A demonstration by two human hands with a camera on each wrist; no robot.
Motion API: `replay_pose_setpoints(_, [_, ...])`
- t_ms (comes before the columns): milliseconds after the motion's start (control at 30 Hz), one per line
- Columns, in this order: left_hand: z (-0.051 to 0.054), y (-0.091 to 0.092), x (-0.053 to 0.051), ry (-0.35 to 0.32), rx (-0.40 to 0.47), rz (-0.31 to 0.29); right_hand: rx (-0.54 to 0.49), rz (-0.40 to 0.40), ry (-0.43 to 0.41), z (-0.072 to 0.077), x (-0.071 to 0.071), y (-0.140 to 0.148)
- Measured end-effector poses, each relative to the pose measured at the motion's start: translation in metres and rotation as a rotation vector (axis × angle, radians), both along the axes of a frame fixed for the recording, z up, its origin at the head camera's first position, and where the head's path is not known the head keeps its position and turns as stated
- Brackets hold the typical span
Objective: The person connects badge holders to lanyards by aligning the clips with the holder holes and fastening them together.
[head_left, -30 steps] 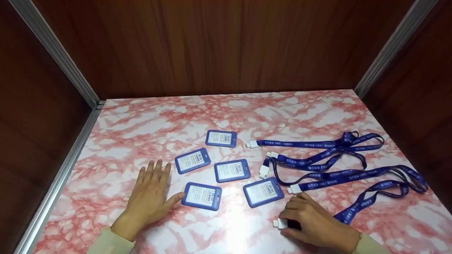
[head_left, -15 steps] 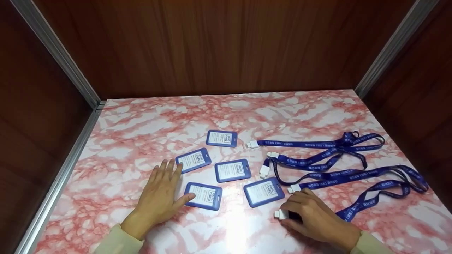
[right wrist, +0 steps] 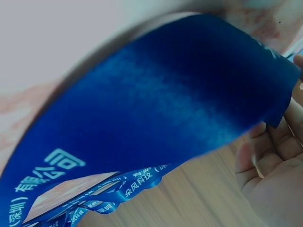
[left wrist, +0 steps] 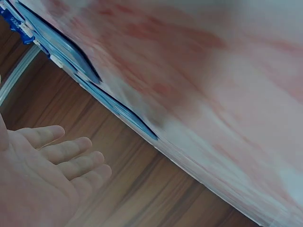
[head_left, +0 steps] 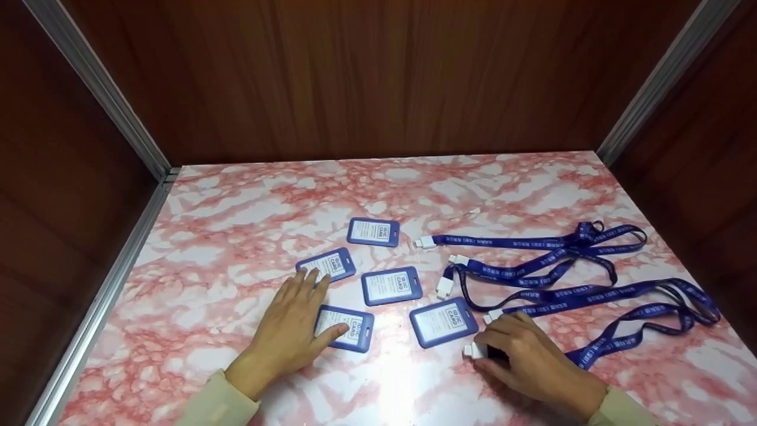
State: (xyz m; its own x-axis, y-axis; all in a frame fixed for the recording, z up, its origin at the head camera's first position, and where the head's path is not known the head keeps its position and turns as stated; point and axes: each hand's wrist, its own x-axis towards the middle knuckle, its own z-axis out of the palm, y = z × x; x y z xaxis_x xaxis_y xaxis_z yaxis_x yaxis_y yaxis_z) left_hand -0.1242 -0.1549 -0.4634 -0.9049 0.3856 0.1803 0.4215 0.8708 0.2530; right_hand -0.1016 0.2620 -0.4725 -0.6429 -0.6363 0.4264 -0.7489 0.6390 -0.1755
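My left hand (head_left: 290, 331) reaches over two blue card holders with its fingers loosely extended. Its fingertips overlap the lower edge of the upper-left card holder (head_left: 337, 260), and its thumb overlaps the near-left card holder (head_left: 362, 334). In the left wrist view the hand (left wrist: 42, 175) looks raised off the table, holding nothing. My right hand (head_left: 526, 355) pinches a blue lanyard (head_left: 615, 344) just behind its white plastic end clip (head_left: 474, 350). Close up in the right wrist view, the lanyard strap (right wrist: 142, 104) runs from the curled fingers (right wrist: 270, 163).
More card holders lie in the middle: one at the back (head_left: 374, 231), a central one (head_left: 391, 286), and a right-hand one (head_left: 443, 322). Several other lanyards (head_left: 502, 242) spread over the right side of the marbled table (head_left: 236, 201). Brown wooden panels (head_left: 378, 77) enclose it.
My left hand has moved right and slightly forward, from beside the card holders to over the two left ones. The right hand has shifted slightly forward with the lanyard clip.
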Motion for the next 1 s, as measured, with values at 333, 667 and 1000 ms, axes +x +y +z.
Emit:
replay_pose_setpoints(333, [0.001, 0.021, 0.002, 0.015, 0.021, -0.061, 0.016, -0.036, 0.013, 0.000, -0.001, 0.004])
replay_pose_setpoints(667, [0.001, 0.044, 0.005, 0.012, -0.023, -0.113, 0.026, -0.061, 0.006, 0.002, -0.001, 0.005])
replay_pose_setpoints(1000, [0.002, 0.068, 0.008, 0.059, -0.066, -0.184, -0.004, -0.038, 0.047, 0.003, -0.003, 0.005])
